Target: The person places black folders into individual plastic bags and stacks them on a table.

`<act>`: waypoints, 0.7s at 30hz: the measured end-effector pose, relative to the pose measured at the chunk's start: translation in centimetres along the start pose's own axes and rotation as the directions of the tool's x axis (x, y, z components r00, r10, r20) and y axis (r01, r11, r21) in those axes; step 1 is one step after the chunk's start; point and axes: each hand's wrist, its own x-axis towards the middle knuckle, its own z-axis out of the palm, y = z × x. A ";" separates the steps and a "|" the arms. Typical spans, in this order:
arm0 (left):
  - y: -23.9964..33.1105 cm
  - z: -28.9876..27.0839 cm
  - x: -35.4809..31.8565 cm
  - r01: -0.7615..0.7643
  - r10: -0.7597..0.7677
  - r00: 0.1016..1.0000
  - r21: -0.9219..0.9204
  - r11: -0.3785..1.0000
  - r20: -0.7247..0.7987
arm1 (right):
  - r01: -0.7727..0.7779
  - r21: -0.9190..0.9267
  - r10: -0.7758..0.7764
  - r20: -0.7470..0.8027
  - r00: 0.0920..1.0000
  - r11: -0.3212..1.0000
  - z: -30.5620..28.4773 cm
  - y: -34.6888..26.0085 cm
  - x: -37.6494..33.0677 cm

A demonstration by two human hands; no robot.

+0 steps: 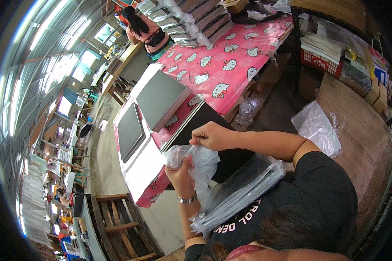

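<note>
My left hand (180, 176), a metal watch on its wrist, is closed on a crumpled clear plastic bag (207, 163). The fingertips of my right hand (211, 135) pinch the bag's upper edge. Behind the bag, a stack of black boards (211, 115) rests at the table's near edge, partly covered by my right hand and forearm. A pile of clear plastic bags (244, 195) lies against my body, below the bag in my hands. Farther off, a stack of dark grey boards (161, 98) and a thinner dark stack (131, 132) lie on white sheets (146, 163).
A pink patterned cloth covers the table (231, 52). Tall wrapped stacks (200, 21) stand at its far end, near another person (148, 35). To the right are a red crate (320, 58) and a plastic sheet (318, 128) on the floor. A wooden pallet (122, 226) lies lower left.
</note>
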 end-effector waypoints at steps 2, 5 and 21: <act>-0.2 0.5 0.3 -0.026 0.026 1.000 0.001 1.000 -0.010 | 0.141 -0.158 -0.158 -0.098 0.983 0.977 0.3 0.4 0.6; -0.6 1.3 -0.2 0.059 -0.056 0.998 -0.124 0.990 0.025 | 0.407 -0.049 -0.399 -0.333 0.854 0.912 1.4 0.3 1.9; -1.8 -9.5 -5.8 0.379 -0.508 0.795 0.384 0.842 0.330 | -0.471 0.833 -0.382 0.552 0.741 0.290 -6.8 3.8 -3.5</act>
